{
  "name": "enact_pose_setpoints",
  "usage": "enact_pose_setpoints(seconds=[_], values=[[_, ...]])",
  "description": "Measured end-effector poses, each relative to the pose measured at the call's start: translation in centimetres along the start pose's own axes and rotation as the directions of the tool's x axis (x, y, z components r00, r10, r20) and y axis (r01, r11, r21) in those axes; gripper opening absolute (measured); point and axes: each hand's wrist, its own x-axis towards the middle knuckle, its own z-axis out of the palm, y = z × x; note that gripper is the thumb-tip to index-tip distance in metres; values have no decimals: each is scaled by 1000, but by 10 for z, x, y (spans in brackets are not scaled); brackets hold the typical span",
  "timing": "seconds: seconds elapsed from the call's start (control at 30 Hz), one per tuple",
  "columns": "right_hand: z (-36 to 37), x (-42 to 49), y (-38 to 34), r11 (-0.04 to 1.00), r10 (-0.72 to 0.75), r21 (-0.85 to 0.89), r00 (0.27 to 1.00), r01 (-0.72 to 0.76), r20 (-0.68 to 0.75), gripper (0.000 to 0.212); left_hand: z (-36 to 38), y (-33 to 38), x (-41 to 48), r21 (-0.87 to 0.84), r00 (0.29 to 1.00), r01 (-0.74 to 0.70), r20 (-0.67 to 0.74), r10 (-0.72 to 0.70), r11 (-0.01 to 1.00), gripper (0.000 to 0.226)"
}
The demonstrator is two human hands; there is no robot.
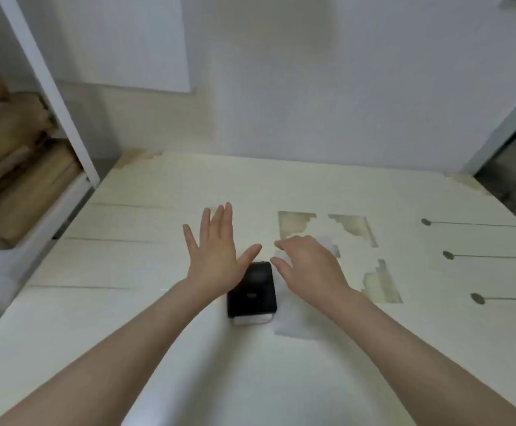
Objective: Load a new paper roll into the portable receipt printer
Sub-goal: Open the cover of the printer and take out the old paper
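Black receipt printer [252,290] on table [127,302], left hand [216,256] spread (empty), right hand [309,265] beside it

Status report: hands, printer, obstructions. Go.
Left hand open, spread, empty. Right hand open, empty. Black printer flat on table, lid shut. No paper roll visible.

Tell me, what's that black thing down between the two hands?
The head view shows the black receipt printer lying on the table between the left hand and the right hand.
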Motion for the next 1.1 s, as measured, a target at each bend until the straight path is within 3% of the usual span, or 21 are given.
enact_pose_setpoints(seconds=[0.07, 0.2, 0.33, 0.47, 0.5, 0.63, 0.73, 0.8, 0.9, 0.97, 1.03, 1.1], values=[[28, -4, 1, 998, 38, -44, 999, -38, -6, 32, 24, -13, -6, -49, 994, 92, 55, -90, 994, 92], [84, -15, 5, 979, 128, -151, 988, -139, -82, 35, 75, -33, -13, -137, 975, 214, 89, -203, 967, 89], [126, -20, 11, 965, 174, -160, 965, -207, -196, 40, 120, -47, -16, -357, 986, 162, 39, -159, 920, 80], [154, -27, 13, 971, 179, -95, 929, -220, -324, 43, 133, -42, -35, -618, 990, 74, -46, -130, 783, 9], [161, -30, 13, 970, 184, -84, 915, -228, -358, 44, 132, -38, -39, -645, 991, 45, -67, -116, 763, 7], [181, -37, 7, 956, 204, -76, 825, -285, -527, 42, 141, -41, -57, -766, 990, -61, -131, -62, 639, 53], [186, -39, 0, 940, 216, -116, 824, -321, -524, 45, 141, -45, -65, -917, 990, -28, -80, -116, 398, 59], [189, -41, -6, 936, 220, -122, 817, -331, -533, 45, 137, -51, -65, -952, 988, 25, -24, -155, 304, 55], [195, -42, -28, 952, 165, -123, 807, -282, -567, 42, 133, -59, -62, -967, 986, 39, -4, -167, 251, 24], [202, -39, -50, 968, 126, -111, 815, -227, -566, 37, 130, -57, -63, -976, 985, 47, 9, -175, 214, 34], [207, -36, -65, 972, 145, -72, 819, -222, -556, 36, 128, -54, -64, -955, 984, 83, 33, -176, 286, 56], [209, -33, -63, 985, 128, -20, 816, -169, -564, 34, 128, -55, -62, -936, 984, 99, 41, -173, 338, 61]])
